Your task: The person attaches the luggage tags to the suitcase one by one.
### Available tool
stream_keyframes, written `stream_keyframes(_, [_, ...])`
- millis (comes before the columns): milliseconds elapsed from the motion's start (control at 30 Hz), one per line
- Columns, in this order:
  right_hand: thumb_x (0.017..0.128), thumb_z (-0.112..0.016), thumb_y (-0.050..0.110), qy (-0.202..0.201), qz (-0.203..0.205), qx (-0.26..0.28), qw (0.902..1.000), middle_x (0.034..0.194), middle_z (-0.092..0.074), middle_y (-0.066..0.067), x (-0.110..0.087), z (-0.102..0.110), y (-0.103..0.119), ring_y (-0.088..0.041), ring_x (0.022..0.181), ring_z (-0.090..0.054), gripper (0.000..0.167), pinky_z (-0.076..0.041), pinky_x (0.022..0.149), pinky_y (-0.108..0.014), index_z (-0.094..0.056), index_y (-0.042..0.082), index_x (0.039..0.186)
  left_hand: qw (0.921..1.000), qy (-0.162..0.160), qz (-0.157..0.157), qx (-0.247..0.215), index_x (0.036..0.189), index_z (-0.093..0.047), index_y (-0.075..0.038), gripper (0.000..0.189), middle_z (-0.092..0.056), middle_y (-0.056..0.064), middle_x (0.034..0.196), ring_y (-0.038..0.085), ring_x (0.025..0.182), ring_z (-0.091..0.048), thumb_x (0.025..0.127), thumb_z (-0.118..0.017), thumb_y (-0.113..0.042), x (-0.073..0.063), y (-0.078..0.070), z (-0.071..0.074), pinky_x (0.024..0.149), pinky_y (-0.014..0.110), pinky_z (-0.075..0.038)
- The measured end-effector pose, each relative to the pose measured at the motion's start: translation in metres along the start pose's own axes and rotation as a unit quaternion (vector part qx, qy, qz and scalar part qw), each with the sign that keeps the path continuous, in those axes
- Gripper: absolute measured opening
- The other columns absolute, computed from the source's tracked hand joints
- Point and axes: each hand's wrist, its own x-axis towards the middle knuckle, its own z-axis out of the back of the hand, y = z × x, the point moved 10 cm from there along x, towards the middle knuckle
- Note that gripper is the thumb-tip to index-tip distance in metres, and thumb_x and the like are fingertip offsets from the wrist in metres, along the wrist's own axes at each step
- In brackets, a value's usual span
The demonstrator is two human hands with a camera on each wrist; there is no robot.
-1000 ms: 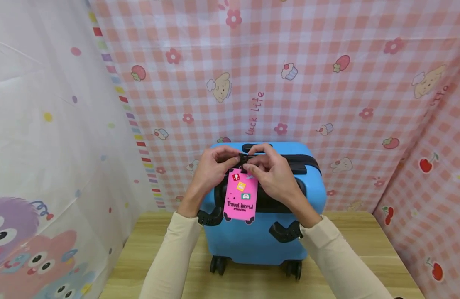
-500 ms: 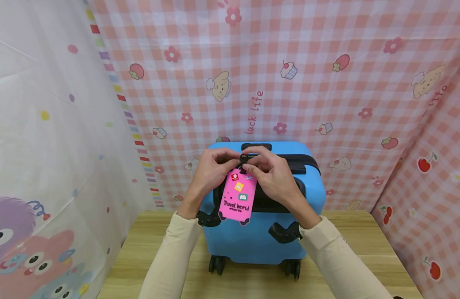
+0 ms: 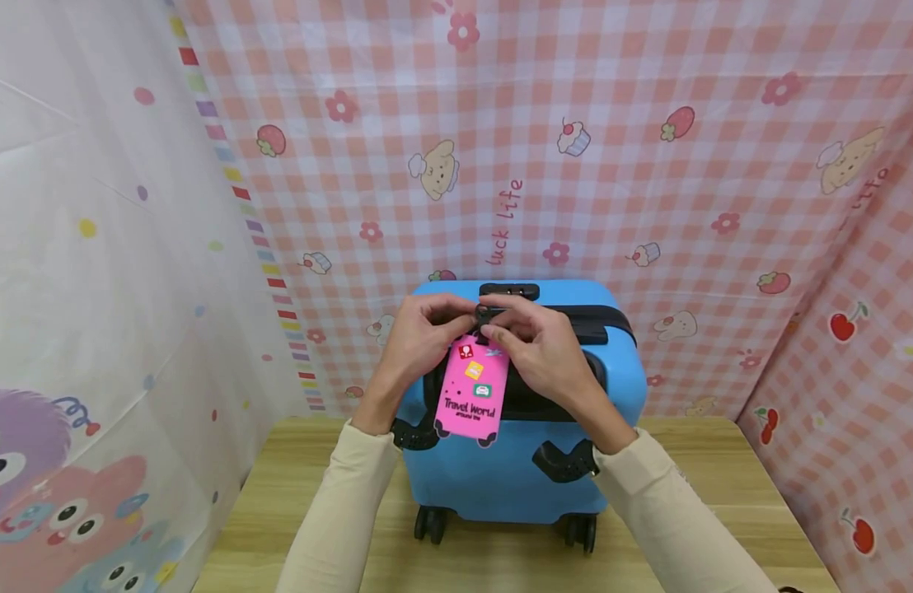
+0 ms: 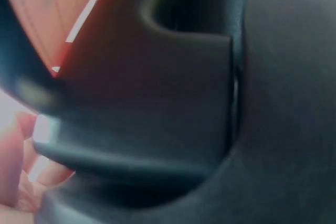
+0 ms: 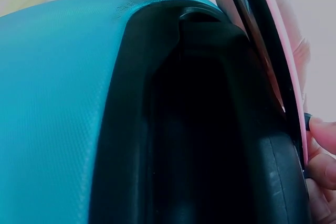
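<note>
The person's left hand (image 3: 419, 336) and right hand (image 3: 549, 350) nearly meet, their curled fingers (image 3: 522, 306) drawn close and pinching the black strap (image 3: 483, 316) between them. The pink luggage tag (image 3: 471, 399) hangs just below the fingers, in front of the blue suitcase (image 3: 512, 473) on the desk (image 3: 316, 486).

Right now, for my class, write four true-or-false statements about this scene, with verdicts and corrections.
1. The blue hard-shell suitcase stands upright on round black wheels. True.
2. The pink rectangular tag bears the words "Travel World". True.
3. Only one hand is at work. False: the left hand and the right hand both grip the tag's black strap.
4. A plain green wall stands behind. False: the pink-and-white checked cloth hangs there.
</note>
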Motion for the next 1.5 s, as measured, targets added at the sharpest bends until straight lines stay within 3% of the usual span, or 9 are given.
stream_keyframes(300, [0.096, -0.065, 0.010, 0.003, 0.000, -0.006, 1.0000, 0.091, -0.071, -0.005, -0.0004, -0.0001, -0.0005, -0.014, 0.066, -0.064, 0.037, -0.047, 0.057, -0.027, -0.063, 0.011, 0.133, 0.9995, -0.003, 0.025, -0.016, 0.108, -0.074, -0.003, 0.018, -0.075, 0.012, 0.101, 0.018, 0.089, -0.070, 0.091, -0.071, -0.007, -0.0003, 0.0066, 0.0020, 0.077, 0.028, -0.056])
stream_keyframes(533, [0.096, -0.066, 0.011, -0.004, -0.001, -0.020, 0.9998, 0.091, -0.071, -0.005, -0.0010, 0.0013, -0.0002, -0.013, 0.064, -0.063, 0.038, -0.045, 0.054, -0.026, -0.063, 0.011, 0.134, 0.9989, -0.002, 0.043, -0.021, 0.110, -0.071, -0.009, 0.019, -0.076, 0.008, 0.101, 0.018, 0.091, -0.071, 0.091, -0.071, -0.009, -0.0012, 0.0081, 0.0030, 0.074, 0.029, -0.056])
stream_keyframes(833, [0.094, -0.067, 0.008, -0.015, 0.007, -0.025, 0.9995, 0.090, -0.073, -0.008, -0.0024, 0.0043, 0.0019, -0.014, 0.058, -0.057, 0.039, -0.040, 0.049, -0.026, -0.063, 0.006, 0.133, 0.9996, -0.008, 0.022, -0.017, 0.104, -0.072, -0.007, 0.015, -0.076, 0.009, 0.095, 0.017, 0.086, -0.069, 0.090, -0.073, -0.008, -0.0009, 0.0042, 0.0024, 0.072, 0.026, -0.053])
stream_keyframes(1033, [0.094, -0.068, 0.010, -0.012, -0.009, -0.030, 0.9994, 0.089, -0.073, -0.006, -0.0018, 0.0033, -0.0009, -0.015, 0.058, -0.057, 0.040, -0.039, 0.049, -0.026, -0.063, 0.009, 0.134, 0.9997, -0.006, 0.014, -0.019, 0.104, -0.072, -0.005, 0.014, -0.076, 0.011, 0.094, 0.018, 0.087, -0.069, 0.090, -0.072, -0.006, -0.0013, 0.0040, 0.0027, 0.073, 0.025, -0.053])
stream_keyframes(1333, [0.094, -0.068, 0.011, -0.011, -0.032, -0.043, 0.9985, 0.088, -0.073, -0.008, -0.0004, 0.0010, -0.0029, -0.014, 0.063, -0.062, 0.039, -0.047, 0.055, -0.025, -0.064, 0.008, 0.132, 0.9942, 0.019, 0.049, -0.093, 0.118, -0.068, -0.004, 0.025, -0.073, 0.015, 0.110, 0.021, 0.105, -0.070, 0.094, -0.067, -0.008, -0.0048, 0.0089, 0.0042, 0.095, 0.033, -0.053])
stream_keyframes(1500, [0.093, -0.070, 0.014, -0.003, -0.049, -0.049, 0.9976, 0.087, -0.072, -0.006, -0.0011, -0.0019, -0.0035, -0.013, 0.065, -0.062, 0.040, -0.049, 0.057, -0.026, -0.064, 0.009, 0.132, 0.9933, 0.048, 0.034, -0.099, 0.120, -0.067, -0.004, 0.028, -0.072, 0.015, 0.113, 0.022, 0.105, -0.070, 0.092, -0.068, -0.006, -0.0071, 0.0045, 0.0023, 0.092, 0.035, -0.055])
